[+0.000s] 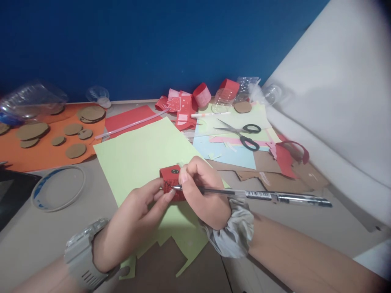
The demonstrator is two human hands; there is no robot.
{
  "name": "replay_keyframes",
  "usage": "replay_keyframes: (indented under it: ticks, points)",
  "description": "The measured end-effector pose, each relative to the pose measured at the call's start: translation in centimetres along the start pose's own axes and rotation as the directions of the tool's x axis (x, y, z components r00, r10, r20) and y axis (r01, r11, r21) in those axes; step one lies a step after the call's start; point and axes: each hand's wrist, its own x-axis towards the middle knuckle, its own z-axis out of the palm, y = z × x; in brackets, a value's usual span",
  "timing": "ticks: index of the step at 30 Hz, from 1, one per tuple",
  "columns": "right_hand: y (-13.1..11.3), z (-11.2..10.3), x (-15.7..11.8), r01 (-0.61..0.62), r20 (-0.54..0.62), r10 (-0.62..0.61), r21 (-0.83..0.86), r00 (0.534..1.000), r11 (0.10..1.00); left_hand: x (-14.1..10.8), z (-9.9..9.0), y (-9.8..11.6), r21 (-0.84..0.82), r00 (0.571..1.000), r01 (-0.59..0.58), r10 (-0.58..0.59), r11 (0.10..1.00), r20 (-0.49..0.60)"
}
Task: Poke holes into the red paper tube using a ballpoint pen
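Fingers of my left hand are pinched on one small red paper piece, thumb at its lower edge; fingers of my right hand are clamped around one pen, its tip at the red piece just beside my left thumb. I see one dark oval high on that piece and dark marks below it. Beneath both sets of fingers lies one large light green sheet with a jagged near edge. Beyond my right fingers, one pair of scissors lies with its blades apart, and past it, one cardboard disc. Farther ahead of the fingers I count two red paper loops. Well to the left of my left fingers sit one round ring and, beyond it, at least eight cardboard discs on one orange sheet.
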Motion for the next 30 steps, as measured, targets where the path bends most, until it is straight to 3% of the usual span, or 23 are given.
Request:
replay_keyframes:
  ticks: [10, 18, 26, 30]
  points:
    - [-0.04, -0.05, 0.02, 0.015, 0.004, -0.015, -0.002, 1.000, 1.000, -0.03, 0.05, 0.09, -0.018, 1.000, 0.000, 0.000, 1.000, 0.002]
    - [0.17, 0.06, -0.07, 0.004, -0.007, -0.004, -0.004, 1.000, 1.000, -0.09, 0.02, 0.22, 0.060, 1.000, 0.015, -0.015, 0.998, -0.009]
    - [-0.15, 0.21, -0.42, 0.053, -0.044, -0.045, 0.188, 0.998, 0.981, -0.35, 0.02, -0.06, 0.019, 0.988, -0.002, 0.005, 1.000, -0.153]
    - [-0.70, 0.58, -0.49, 0.152, -0.114, -0.142, 0.086, 0.983, 0.985, -0.43, 0.03, -0.15, 0.052, 0.982, -0.008, 0.018, 0.999, -0.189]
